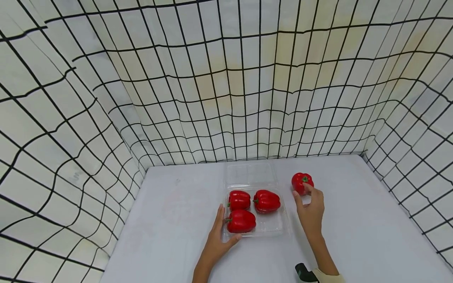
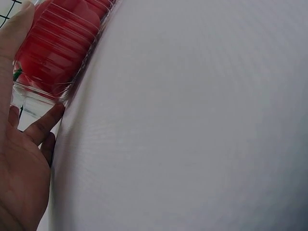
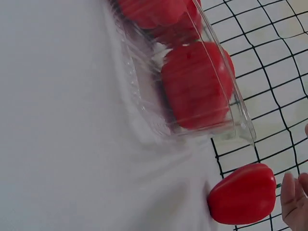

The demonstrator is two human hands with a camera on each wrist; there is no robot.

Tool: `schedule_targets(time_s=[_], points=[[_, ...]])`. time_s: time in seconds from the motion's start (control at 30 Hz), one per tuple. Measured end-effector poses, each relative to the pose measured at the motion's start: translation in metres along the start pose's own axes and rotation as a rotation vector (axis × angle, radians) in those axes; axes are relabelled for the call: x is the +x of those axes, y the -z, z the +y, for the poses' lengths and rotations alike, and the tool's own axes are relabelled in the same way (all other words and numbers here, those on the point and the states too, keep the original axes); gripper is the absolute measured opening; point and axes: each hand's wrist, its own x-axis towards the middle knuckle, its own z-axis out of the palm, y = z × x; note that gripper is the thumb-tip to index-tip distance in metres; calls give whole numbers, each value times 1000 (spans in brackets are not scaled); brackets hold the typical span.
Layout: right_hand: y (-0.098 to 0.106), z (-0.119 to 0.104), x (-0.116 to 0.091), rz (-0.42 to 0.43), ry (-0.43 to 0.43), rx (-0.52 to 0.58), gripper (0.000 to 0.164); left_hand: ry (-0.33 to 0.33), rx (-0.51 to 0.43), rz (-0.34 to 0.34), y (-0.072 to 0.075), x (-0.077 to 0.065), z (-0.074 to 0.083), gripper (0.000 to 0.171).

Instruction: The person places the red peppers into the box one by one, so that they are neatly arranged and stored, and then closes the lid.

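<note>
A clear plastic clamshell container (image 1: 270,226) lies with its lid folded back, holding three red bell peppers: one at the back left (image 1: 239,199), one on the right (image 1: 267,201) and one at the front left (image 1: 241,221). My left hand (image 1: 215,239) rests against its front left corner, fingers along the left side and thumb spread at the front. To the right of the container sits another red bell pepper (image 1: 301,181), stem up. Over its near side reaches my right hand (image 1: 311,212), thumb and fingers apart; the right wrist view shows a gap between fingertips (image 3: 288,192) and pepper.
A white-covered table (image 1: 184,212) carries everything. Black wire mesh (image 1: 244,94) in front of white sheeting stands behind it and along both sides. The container's clear lid (image 1: 249,173) lies flat towards the back edge.
</note>
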Motion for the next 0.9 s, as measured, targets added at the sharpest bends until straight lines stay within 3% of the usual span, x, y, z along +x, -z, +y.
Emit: schedule_targets(time_s=[0.2,0.37,0.63,0.9], points=[[2,12,20,-102,-219,-73,78,-7,3,-1,-1,0,-1,103],[-2,25,31,-185,-339,-101,88,0,-12,-3,-1,0,-1,103],[-19,44,38,-207,-387,-20,91,-16,-17,-1,-1,1,-5,101],[-25,48,36,-174,-385,1,79,0,-29,-14,-2,0,-5,100]])
